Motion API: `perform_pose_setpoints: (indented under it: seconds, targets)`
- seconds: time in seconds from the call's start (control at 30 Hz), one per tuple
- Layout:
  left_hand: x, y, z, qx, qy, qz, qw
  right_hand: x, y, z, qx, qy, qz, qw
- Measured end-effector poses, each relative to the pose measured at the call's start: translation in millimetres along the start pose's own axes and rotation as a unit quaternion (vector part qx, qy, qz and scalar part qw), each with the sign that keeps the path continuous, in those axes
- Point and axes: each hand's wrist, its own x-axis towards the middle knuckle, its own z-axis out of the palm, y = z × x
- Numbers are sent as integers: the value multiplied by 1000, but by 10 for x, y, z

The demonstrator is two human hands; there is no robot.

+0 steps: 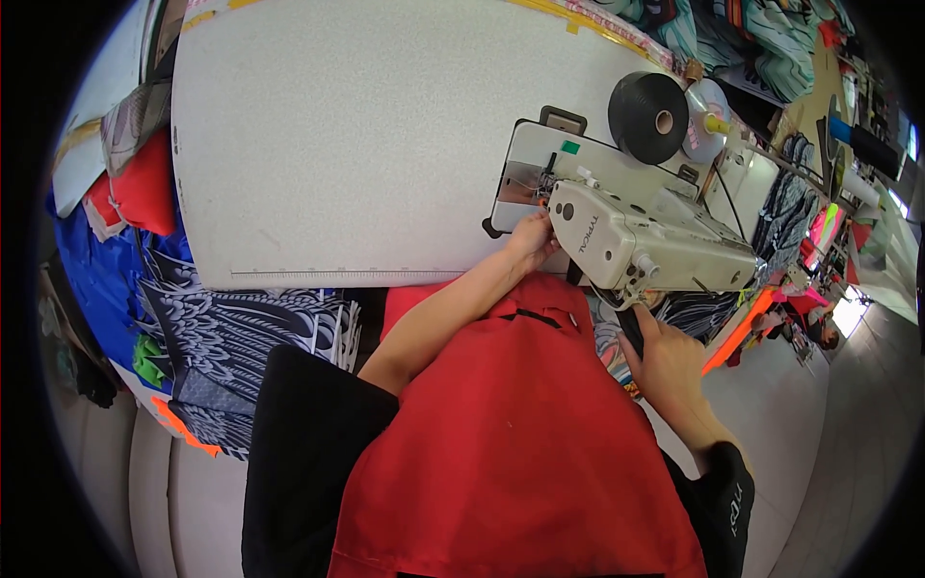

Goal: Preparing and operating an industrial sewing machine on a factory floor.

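A cream sewing machine (617,231) is set in the white table, its needle end facing left. My left hand (533,239) is at that needle end, fingers bent and pressed together close to the presser foot area. A tiny orange spot shows by its fingertips, and the machine head partly hides what they hold. At the table's front edge, below the machine body, my right hand (670,364) is closed around a black handle-like thing (631,330); its lower part is hidden by the hand. The shiny metal needle plate (523,181) lies just beyond my left hand.
A large black thread or tape roll (647,118) and a pale cone (706,120) stand behind the machine. Patterned grey fabric (241,337) hangs at the table's left front. Red cloth (145,188) and blue cloth (92,279) lie further left. A red apron (511,443) covers my lap.
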Motion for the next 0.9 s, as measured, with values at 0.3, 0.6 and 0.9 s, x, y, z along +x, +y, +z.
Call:
perform_pose_setpoints:
  seconds: [0.3,0.6,0.9]
  targets:
    - [-23,9,10,9,26,-15,1000,90,86,95,20,-1,-33,999]
    - [35,66,-47,34,-8,-43,998,61,102,174,95,17,20,995]
    - [-65,72,39,44,3,-9,999,23,-29,-36,36,-38,21,998]
